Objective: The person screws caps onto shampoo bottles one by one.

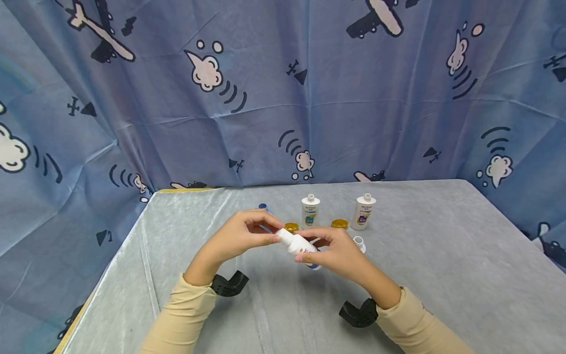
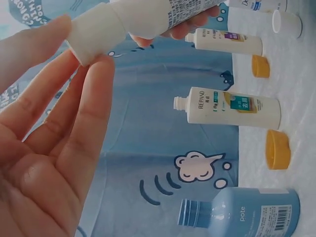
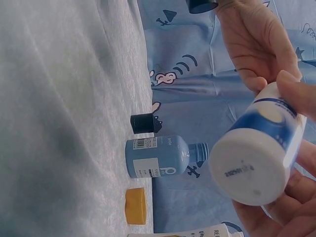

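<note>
A white bottle [image 1: 304,247] with a blue band near its base is tilted over the table, between both hands. Thumb and fingers of my left hand [image 1: 236,237] pinch its white cap [image 2: 98,33] at the upper left end. My right hand [image 1: 342,251] grips the body from the other side, thumb in front and fingers behind. The bottle's round base [image 3: 249,170], with small print on it, faces the right wrist camera. The cap sits on the neck end in the left wrist view. Part of the label is covered by my right fingers.
Behind the hands stand two uncapped white bottles, one with a green label [image 1: 310,211], one purple [image 1: 363,212]. Yellow caps [image 1: 339,223] lie before them. An uncapped blue bottle [image 2: 256,212], a dark cap [image 3: 143,123] and a loose white cap [image 2: 287,23] are nearby. A patterned curtain [image 1: 265,98] hangs behind.
</note>
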### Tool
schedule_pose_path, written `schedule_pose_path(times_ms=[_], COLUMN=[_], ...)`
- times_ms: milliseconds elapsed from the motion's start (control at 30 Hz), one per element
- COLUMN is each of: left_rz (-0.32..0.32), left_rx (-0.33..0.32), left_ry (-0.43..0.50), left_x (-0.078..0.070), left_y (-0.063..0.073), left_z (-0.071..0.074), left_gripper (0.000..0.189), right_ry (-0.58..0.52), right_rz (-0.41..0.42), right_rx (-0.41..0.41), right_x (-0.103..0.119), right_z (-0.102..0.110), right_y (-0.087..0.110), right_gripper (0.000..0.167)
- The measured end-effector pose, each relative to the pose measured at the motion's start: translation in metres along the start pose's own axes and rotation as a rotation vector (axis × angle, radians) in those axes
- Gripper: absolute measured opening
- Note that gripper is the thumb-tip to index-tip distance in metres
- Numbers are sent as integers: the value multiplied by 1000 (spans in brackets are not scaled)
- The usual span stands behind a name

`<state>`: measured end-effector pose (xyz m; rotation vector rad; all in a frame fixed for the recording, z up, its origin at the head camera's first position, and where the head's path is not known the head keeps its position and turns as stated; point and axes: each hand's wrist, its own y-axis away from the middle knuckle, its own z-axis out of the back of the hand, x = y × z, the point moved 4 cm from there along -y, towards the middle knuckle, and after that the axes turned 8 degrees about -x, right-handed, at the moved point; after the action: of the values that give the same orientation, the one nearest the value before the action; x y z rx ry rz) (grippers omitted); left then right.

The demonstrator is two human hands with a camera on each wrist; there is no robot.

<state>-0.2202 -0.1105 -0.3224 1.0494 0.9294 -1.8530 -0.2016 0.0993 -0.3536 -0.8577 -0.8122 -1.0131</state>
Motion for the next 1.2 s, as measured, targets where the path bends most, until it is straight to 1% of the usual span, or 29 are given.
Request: schedule_pose_path(times_ms=[133,300,367,467,567,700,767,933,1067,1133,1200], left_rz=[32,36,43,45,28,-19,-26,7,3,-5,-14], left_rx=[-11,-9,-7,-12,-7,24,29,3,-15,-25,-33], left_ry=[-19,-10,-18,-36,-35,-13,-1,5,-30,-54,-66], left_x=[2,3,3,4,4,2,2,1,1,1,1], left_y=[-1,-2,-2,-2,-1,0,0,1,-1,-2,-2], left_z=[-1,-4,-5,-3,0,1,2,0,-2,-2,-1], left_gripper=[20,15,18,29,38,33,29,24,18,20,26], right_ry=[-5,-11,-19,-21,-19,-21,-22,-24,-15,-10,-3], right_rz=[5,5,3,-2,-6,-8,-4,4,6,10,18], right_rx=[4,8,11,8,1,-2,-1,4,8,9,6], right_x=[1,1,2,2,2,1,1,1,1,2,2], right_z=[0,-1,-1,0,0,1,1,0,-1,-1,-2], right_y=[0,0,0,0,0,0,0,0,0,0,0], right_gripper=[43,42,42,43,44,44,43,43,42,42,41])
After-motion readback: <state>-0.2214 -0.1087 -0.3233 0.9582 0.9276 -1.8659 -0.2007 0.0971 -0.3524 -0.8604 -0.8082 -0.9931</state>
